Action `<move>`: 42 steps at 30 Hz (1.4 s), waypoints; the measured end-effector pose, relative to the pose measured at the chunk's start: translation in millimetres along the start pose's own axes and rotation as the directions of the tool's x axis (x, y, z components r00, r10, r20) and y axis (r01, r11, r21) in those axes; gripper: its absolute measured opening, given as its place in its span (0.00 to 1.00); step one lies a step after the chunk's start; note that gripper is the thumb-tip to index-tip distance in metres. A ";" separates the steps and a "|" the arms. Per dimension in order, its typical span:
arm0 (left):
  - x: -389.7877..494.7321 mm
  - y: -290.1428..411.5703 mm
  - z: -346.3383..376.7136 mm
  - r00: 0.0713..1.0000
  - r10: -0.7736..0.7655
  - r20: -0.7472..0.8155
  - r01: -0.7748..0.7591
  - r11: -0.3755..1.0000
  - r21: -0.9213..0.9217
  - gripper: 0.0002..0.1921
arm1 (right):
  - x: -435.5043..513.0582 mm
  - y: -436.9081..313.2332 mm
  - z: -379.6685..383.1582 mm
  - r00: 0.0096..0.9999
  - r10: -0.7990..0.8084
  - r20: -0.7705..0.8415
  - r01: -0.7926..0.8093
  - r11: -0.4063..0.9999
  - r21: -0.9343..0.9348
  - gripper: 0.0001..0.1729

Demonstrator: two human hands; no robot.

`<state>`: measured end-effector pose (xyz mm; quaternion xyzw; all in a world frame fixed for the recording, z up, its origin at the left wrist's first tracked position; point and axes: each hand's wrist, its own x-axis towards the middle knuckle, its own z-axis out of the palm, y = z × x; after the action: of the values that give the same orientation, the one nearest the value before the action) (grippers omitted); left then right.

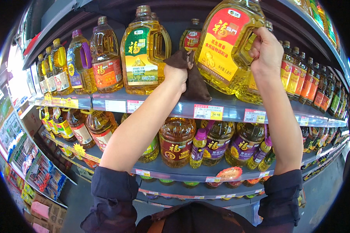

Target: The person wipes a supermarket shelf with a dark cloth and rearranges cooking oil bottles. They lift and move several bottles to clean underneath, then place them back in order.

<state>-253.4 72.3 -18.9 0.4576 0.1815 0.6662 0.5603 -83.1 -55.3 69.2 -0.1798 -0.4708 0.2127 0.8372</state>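
Observation:
My right hand (267,48) grips the moulded handle of a large plastic cooking oil bottle (221,49) with a red and yellow label. The bottle is tilted, and its cap lies beyond the top of the view. In my left hand (176,78) is a bunched dark brown cloth (197,83), which hangs down beside the bottle's lower left edge. Just left of that hand stands an upright oil bottle (141,52) with a green and yellow label. Farther back, between the two, a smaller bottle (191,38) with a red label is partly hidden by the cloth.
Both hands are over a grey metal shelf (175,100) edged with price tags (208,112). More oil bottles (106,55) line its left side, and dark-capped bottles (309,78) its right. Larger oil jugs (178,142) fill the shelf below. Cardboard boxes (48,212) sit at lower left.

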 end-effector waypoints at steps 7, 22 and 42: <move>6.0 -4.8 13.7 0.890 -0.284 0.356 0.401 0.860 -0.316 0.19 | 9.5 -14.8 -5.1 0.999 0.001 -0.038 0.002 0.996 0.092 0.10; -62.1 5.9 36.3 0.664 -0.176 0.727 0.580 0.735 -0.351 0.36 | 24.5 -5.6 24.0 0.984 0.068 0.163 -0.110 0.957 0.269 0.15; -22.0 36.5 45.3 0.878 0.132 0.460 0.190 0.786 -0.588 0.21 | 3.8 -32.7 50.1 0.995 -0.065 0.076 0.052 0.986 0.161 0.11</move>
<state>-238.8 28.8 23.0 0.3954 -0.1827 0.5455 0.7160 -118.5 -75.8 113.0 -0.0899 -0.4908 0.2321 0.8350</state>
